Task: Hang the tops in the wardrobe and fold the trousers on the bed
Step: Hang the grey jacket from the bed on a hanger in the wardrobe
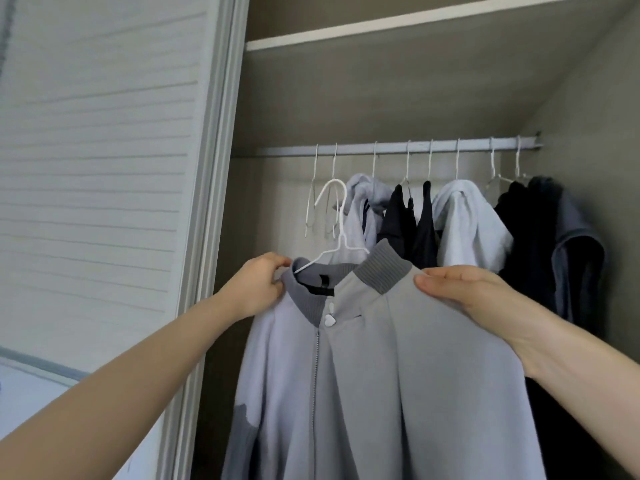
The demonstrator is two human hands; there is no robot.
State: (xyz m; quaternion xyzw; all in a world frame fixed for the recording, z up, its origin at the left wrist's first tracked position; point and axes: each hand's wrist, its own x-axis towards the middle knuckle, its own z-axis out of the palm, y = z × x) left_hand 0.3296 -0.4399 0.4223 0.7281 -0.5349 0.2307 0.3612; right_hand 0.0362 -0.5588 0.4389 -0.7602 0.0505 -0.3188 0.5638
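A light grey zip jacket [398,393] with a darker ribbed collar hangs on a white wire hanger [341,216], held up in front of the open wardrobe. My left hand [258,285] pinches the jacket's left shoulder by the collar. My right hand [464,292] grips its right shoulder, thumb in front. The hanger's hook is below the rail [398,148] and off it. The bed and the trousers are out of view.
Several tops hang on the rail: pale grey hoodies [464,226], black garments [412,226] and dark ones [540,244] at the right. Two bare wire hangers [320,202] hang at the rail's left end. A shelf [415,22] runs above. A white slatted sliding door [104,168] stands left.
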